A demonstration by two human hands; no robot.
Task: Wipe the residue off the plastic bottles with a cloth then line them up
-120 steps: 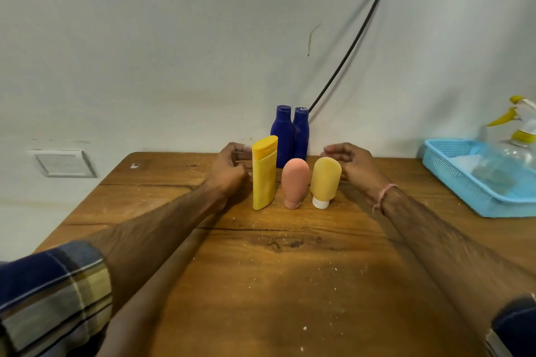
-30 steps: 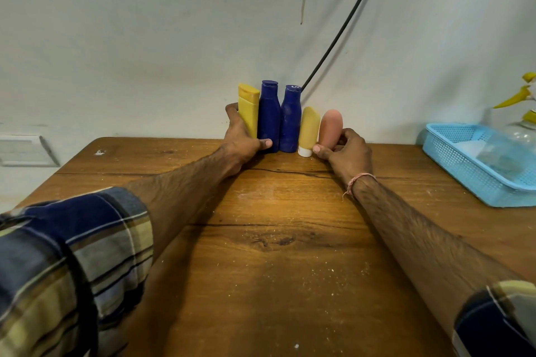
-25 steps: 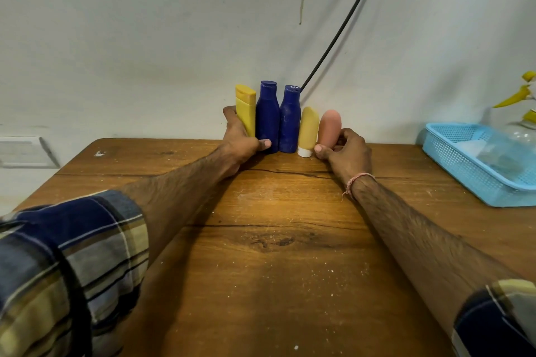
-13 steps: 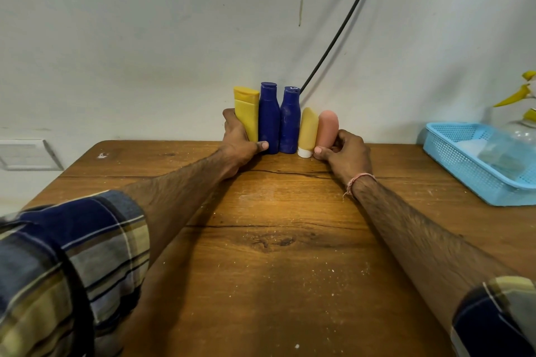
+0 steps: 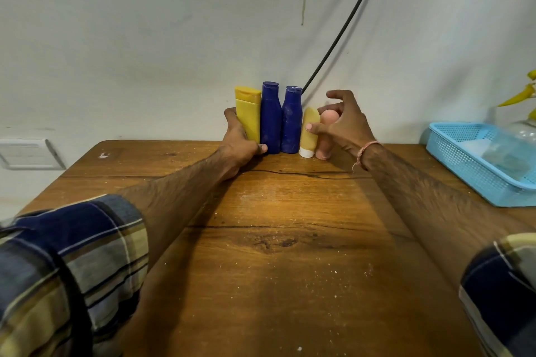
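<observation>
Right hand [image 5: 345,124]: a moment ago curled low beside the pink tube [image 5: 322,149]; now lifted, fingers spread, thumb at the yellow tube [image 5: 309,133].
Left hand [image 5: 239,145]: still gripping the yellow bottle [image 5: 248,116].
Row: with two blue bottles [image 5: 271,119] between, upper centre, touching; lining-up looks nearly done.
Hidden: pink tube partly behind right hand; basket [image 5: 464,159] contents blurred, no cloth discernible.

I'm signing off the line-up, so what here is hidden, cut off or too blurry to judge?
Head view only:
pink bottle: middle hidden by the right hand; contact unclear.
tall yellow bottle: lower left edge behind the left hand.
spray bottle: cut off by the right edge.
blue basket: contents blurred.
</observation>
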